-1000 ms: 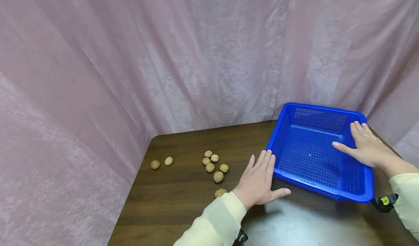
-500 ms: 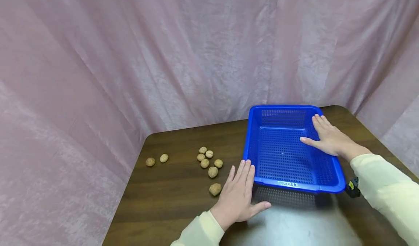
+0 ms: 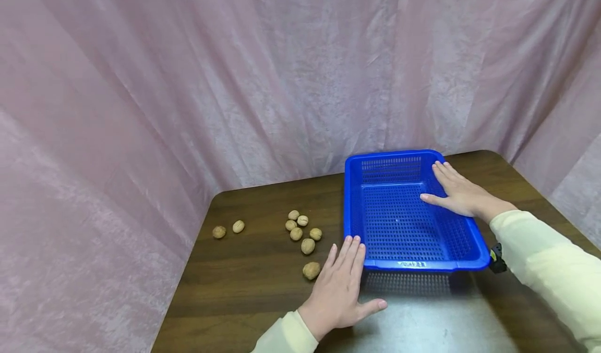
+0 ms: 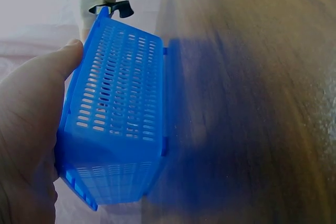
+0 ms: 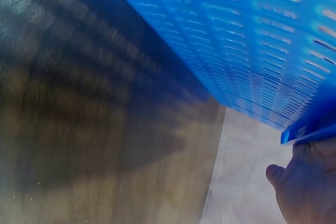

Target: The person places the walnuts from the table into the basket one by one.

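Note:
A blue plastic basket (image 3: 399, 222) with slotted walls stands on the wooden table, nothing lying in it. My left hand (image 3: 335, 285) has its fingers straight, with the fingertips right at the basket's near left corner and the thumb spread out to the right. On the opposite side my right hand (image 3: 460, 191) lies across the right rim, fingers extended and thumb pointing inward over the basket. In the left wrist view the thumb of the left hand (image 4: 37, 98) overlaps the rim. Several walnuts (image 3: 307, 246) lie left of the basket, the closest one (image 3: 311, 270) beside my left hand.
Two more walnuts (image 3: 228, 229) sit farther left on the table (image 3: 244, 275). A pink curtain (image 3: 300, 82) hangs behind the table's back edge and round its sides. A bright patch of reflected light (image 3: 422, 311) shows on the tabletop in front of the basket.
The basket has moved left across the table, closer to the walnuts, and turned slightly. Both hands have travelled left with it, fingers still straight. The walnuts stay in their places.

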Motion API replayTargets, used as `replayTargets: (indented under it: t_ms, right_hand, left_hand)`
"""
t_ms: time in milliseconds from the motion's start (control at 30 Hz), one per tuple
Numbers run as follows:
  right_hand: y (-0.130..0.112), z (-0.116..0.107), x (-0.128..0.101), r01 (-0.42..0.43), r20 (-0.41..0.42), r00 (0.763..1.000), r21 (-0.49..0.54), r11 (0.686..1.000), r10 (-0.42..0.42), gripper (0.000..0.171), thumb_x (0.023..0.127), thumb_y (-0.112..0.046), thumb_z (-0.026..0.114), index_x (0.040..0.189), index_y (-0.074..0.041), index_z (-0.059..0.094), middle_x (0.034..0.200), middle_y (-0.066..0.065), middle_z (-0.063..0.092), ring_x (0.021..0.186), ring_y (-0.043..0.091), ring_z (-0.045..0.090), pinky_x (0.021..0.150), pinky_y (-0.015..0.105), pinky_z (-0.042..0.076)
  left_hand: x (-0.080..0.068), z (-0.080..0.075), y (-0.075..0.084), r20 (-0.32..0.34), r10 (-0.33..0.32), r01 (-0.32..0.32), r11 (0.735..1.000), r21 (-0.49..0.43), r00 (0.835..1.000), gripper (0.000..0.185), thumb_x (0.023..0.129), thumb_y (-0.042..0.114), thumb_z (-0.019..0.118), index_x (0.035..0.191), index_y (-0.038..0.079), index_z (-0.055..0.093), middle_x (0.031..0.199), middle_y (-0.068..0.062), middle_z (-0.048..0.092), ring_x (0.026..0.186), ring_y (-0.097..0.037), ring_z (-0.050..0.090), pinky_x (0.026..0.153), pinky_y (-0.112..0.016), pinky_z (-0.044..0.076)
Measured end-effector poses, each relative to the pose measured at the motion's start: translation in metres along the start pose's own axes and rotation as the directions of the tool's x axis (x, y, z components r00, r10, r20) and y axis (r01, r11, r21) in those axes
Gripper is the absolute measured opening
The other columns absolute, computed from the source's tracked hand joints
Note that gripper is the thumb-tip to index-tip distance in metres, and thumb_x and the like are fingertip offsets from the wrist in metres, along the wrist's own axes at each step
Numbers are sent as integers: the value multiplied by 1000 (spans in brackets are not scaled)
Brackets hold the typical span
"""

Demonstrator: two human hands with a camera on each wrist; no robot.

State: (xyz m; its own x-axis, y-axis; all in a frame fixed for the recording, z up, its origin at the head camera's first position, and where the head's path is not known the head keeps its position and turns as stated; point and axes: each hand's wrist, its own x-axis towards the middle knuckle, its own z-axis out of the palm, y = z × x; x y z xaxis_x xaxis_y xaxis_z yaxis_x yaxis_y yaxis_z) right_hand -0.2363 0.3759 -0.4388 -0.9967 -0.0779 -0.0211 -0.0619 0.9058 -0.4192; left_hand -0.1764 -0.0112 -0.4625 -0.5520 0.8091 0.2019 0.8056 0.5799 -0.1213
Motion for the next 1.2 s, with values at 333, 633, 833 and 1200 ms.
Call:
replayTargets:
  t_ms: [333,633,833,1200]
  right_hand:
    - [0,3,1,-2,12,1000,-2,1000,2,102,91,-66,45,153,-1,-3,158,22,-5,143,34,-15,111,61,2]
    - [-4,3,4,-4,20,1000,-4,1000,4,103,90,-67,45,153,-3,-4,158,21,-6,143,32,-17,110,63,4]
    - [-9,1,12,21,13,1000,-16,1000,-21,101,90,-66,46,153,-2,-1,159,19,-5,144,29,-16,112,60,4]
    - [-13,7,23,60,21,998,-33,998,-59,97,92,-65,45,154,-3,2,160,16,-3,145,24,-15,113,58,7]
  left_hand:
    - [-1,1,-3,0,9,-9,1000,-8,1000,108,83,82,33,153,2,16,160,-14,5,146,-29,7,115,-50,14]
    - [-5,2,-4,-1,6,-6,1000,-26,1000,109,81,83,33,153,2,18,160,-13,5,147,-27,8,116,-48,10]
    - [-9,0,-9,-23,12,-12,1000,-5,1000,108,81,84,26,153,5,18,160,-10,8,147,-26,8,115,-49,12]
    - [-15,1,-14,-15,11,-11,1000,-25,1000,107,82,83,30,154,5,16,160,-9,2,147,-23,-1,116,-48,11]
